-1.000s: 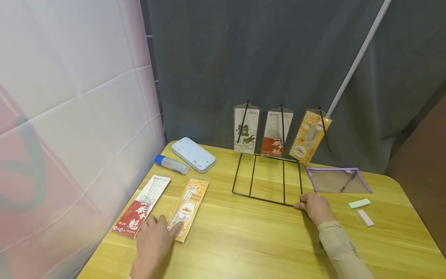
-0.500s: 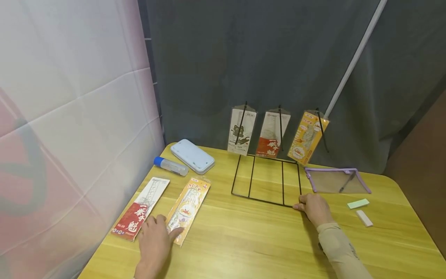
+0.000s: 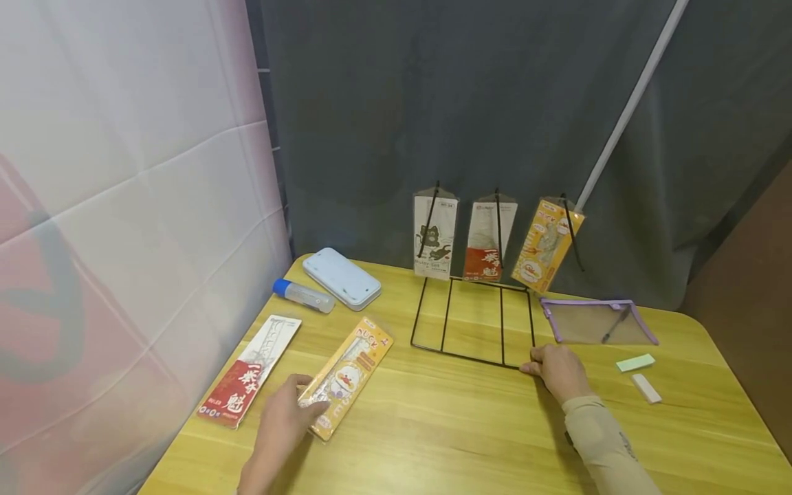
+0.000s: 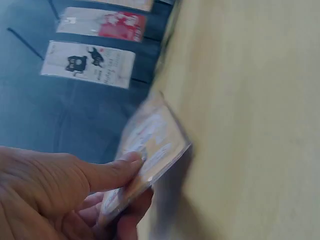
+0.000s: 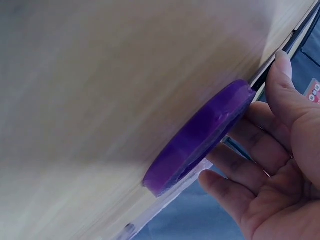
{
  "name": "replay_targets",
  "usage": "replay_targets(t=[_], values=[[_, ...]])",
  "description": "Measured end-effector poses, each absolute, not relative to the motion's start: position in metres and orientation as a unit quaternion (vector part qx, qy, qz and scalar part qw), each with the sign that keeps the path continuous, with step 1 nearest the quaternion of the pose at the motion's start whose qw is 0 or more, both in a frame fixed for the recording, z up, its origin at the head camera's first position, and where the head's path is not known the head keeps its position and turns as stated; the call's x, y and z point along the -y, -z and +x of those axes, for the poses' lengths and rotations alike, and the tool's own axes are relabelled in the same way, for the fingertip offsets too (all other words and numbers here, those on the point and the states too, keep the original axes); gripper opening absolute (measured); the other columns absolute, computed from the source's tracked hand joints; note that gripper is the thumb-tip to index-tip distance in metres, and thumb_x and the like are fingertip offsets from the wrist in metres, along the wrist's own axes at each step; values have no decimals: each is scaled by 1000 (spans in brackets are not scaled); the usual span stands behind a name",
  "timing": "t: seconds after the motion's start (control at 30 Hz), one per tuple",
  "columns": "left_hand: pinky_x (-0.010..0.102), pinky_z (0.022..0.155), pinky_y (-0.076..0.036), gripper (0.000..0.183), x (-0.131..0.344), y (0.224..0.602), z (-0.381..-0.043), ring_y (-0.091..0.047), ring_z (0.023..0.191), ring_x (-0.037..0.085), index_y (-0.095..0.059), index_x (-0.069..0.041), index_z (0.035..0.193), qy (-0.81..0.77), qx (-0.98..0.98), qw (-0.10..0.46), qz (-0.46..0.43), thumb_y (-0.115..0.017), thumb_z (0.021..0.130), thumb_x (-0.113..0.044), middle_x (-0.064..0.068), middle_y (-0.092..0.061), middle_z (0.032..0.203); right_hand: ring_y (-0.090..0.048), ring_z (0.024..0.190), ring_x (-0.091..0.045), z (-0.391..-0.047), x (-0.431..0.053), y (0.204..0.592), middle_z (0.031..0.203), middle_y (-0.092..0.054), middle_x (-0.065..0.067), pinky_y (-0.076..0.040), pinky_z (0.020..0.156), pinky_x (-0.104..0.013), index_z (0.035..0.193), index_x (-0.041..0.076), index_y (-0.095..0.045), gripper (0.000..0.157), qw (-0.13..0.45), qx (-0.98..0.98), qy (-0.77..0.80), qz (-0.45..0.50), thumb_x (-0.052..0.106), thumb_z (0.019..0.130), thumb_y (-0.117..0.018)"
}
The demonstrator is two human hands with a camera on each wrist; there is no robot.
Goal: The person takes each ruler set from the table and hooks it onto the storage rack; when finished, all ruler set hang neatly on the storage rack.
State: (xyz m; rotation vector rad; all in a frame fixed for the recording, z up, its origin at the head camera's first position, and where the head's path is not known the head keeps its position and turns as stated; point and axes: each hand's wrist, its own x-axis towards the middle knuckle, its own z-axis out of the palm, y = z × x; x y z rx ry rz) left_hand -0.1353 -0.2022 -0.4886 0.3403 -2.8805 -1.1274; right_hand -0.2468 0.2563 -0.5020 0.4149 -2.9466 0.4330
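My left hand (image 3: 281, 419) pinches the lower part of a yellow duck-print ruler set package (image 3: 351, 375) between thumb and fingers. In the left wrist view, that package (image 4: 155, 142) is tilted up from the table. To its left lies a red and white ruler package (image 3: 249, 375). My right hand (image 3: 562, 371) holds the near right corner of a black wire display rack (image 3: 503, 323). From the rack's hooks hang a white cat-print ruler package (image 3: 436, 244), a red and white package (image 3: 482, 260) and another yellow duck package (image 3: 537, 260).
A pale blue pencil case (image 3: 342, 275) and a blue-capped clear tube (image 3: 304, 295) lie at the back left. Right of the rack are a purple-trimmed pouch (image 3: 581, 323) with a pen inside, a green bar (image 3: 635, 362) and a white bar (image 3: 647, 388). A dark curtain (image 3: 371, 124) stands behind.
My left hand has taken hold of the yellow package, whose top has swung right and lifted. The hanging cat-print package has swayed. My right hand stays on the rack corner.
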Motion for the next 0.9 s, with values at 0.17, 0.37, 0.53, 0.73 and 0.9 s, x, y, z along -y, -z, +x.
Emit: replay_targets(t=[0.17, 0.37, 0.53, 0.73, 0.9], values=[[50, 79, -49, 48, 195, 479, -133, -61, 92, 36, -60, -2, 118, 394, 914, -9, 93, -75, 76, -20, 23, -64, 105, -32, 49, -13, -246, -256, 502, 52, -31, 4, -31, 50, -28, 56, 13, -43, 40, 67, 978, -146, 136, 27, 76, -74], [39, 64, -51, 42, 182, 466, -129, -63, 67, 22, -58, -8, 113, 475, 874, -51, 87, -76, 76, -18, 8, -68, 92, -31, 48, -13, -246, -257, 503, 52, -30, 4, -30, 49, -29, 56, 13, -43, 39, 71, 977, -146, 138, 27, 77, -74], [43, 57, -53, 45, 171, 453, -128, -64, 66, 27, -49, -2, 117, 594, 795, -116, 26, -72, 80, -15, 10, -68, 91, -31, 48, -13, -248, -258, 506, 52, -31, 4, -30, 49, -28, 56, 13, -44, 39, 74, 977, -144, 140, 27, 76, -74], [47, 65, -54, 41, 156, 442, -134, -66, 77, 30, -48, 1, 112, 661, 739, -129, -26, -71, 81, -14, 16, -68, 94, -32, 48, -13, -249, -258, 508, 51, -33, 4, -30, 49, -28, 56, 14, -44, 39, 74, 977, -146, 138, 28, 76, -74], [45, 69, -54, 43, 147, 439, -143, -66, 80, 32, -47, 2, 112, 689, 715, -112, -41, -72, 80, -12, 18, -67, 94, -30, 48, -12, -249, -258, 508, 51, -30, 5, -29, 49, -28, 55, 14, -42, 41, 77, 977, -148, 135, 27, 76, -75]])
